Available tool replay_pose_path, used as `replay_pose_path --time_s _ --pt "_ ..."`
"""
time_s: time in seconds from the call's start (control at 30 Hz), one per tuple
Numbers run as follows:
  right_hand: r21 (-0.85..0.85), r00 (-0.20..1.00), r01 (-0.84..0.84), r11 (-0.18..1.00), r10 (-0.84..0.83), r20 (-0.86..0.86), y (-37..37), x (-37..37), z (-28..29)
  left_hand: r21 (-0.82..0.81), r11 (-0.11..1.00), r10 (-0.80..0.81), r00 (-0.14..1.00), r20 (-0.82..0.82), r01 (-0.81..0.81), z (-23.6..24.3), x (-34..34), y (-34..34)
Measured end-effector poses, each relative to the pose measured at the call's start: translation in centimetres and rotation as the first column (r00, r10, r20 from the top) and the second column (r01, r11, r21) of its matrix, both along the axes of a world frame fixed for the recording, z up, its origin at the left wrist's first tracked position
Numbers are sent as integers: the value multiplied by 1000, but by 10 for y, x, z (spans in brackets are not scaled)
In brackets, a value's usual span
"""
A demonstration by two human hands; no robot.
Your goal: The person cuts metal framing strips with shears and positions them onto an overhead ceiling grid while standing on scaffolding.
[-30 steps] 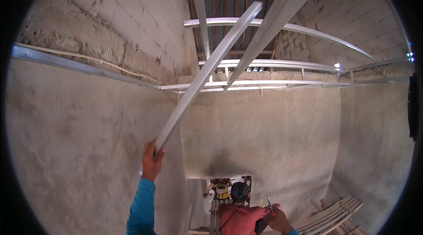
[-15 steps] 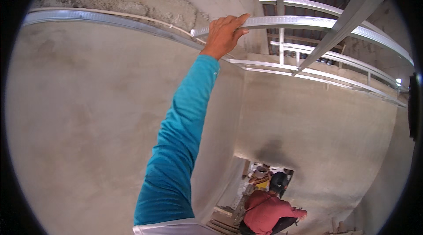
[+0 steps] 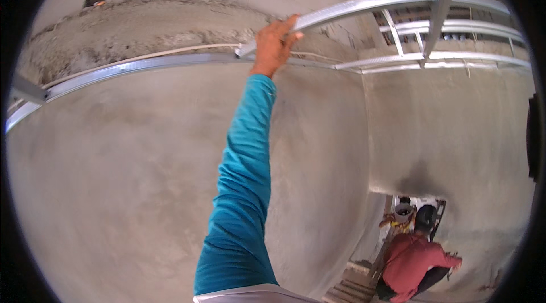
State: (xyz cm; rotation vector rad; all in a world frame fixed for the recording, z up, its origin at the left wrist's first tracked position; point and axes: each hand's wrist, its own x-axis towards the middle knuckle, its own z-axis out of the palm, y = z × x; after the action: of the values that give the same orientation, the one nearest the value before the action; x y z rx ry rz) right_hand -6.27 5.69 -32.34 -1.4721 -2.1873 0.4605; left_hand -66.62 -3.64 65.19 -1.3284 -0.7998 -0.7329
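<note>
**Galvanised channel gripped overhead at the wall line**

Metal gleams in the upper middle of the frame, where the person's hand [image 3: 274, 44] is clenched around the near end of a long steel channel [image 3: 364, 4]. Which hand it is cannot be told for sure; it rises from the bottom centre, and the other hand is out of view. Fingers wrap over the top edge of the channel, the thumb tucked beneath, and the arm stretches straight up in a smooth teal sleeve [image 3: 242, 189]. The channel is thin, folded sheet, bright and ribbed, and it runs from the hand toward the upper right, where it crosses more ceiling framing [image 3: 432, 58] of the same silvery profile.

Just below the hand, a wall track [image 3: 142, 67] curves across the upper left, fixed along the top of a plastered wall [image 3: 114, 189]. That plaster is grey, matte and faintly mottled; above the track the surface turns rough and crumbly, with dark staining.

Down at the lower right, a co-worker in a red shirt [image 3: 415, 260] crouches on pale timber boards [image 3: 347, 289]. Beside that person, in a lit opening, stands a small round bucket [image 3: 404, 211]; its contents are too small to make out. Yellow items lie just left of it, too blurred to identify.
</note>
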Motion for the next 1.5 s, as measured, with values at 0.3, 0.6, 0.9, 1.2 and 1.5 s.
replay_pose_path --time_s 0.3,0.6,0.9,1.2,1.5 --pt "-308 979 86 947 -138 -150 -13 -28 45 -74 997 38 998 48 -34 3 -2 -9" --pt "-117 991 -28 993 43 125 3 10 -30 -150 986 -48 985 163 73 -11 1 16" --pt "-103 997 50 993 -44 59 -12 -4 -35 -127 979 -149 986 68 157 -5 -24 30" --pt "-5 991 -34 999 34 126 -36 1 -3 -148 984 -81 990 114 98 -5 -29 18" --pt "277 871 -213 937 54 489 -23 69 -119 -119 982 -125 975 184 148 -9 -24 22"
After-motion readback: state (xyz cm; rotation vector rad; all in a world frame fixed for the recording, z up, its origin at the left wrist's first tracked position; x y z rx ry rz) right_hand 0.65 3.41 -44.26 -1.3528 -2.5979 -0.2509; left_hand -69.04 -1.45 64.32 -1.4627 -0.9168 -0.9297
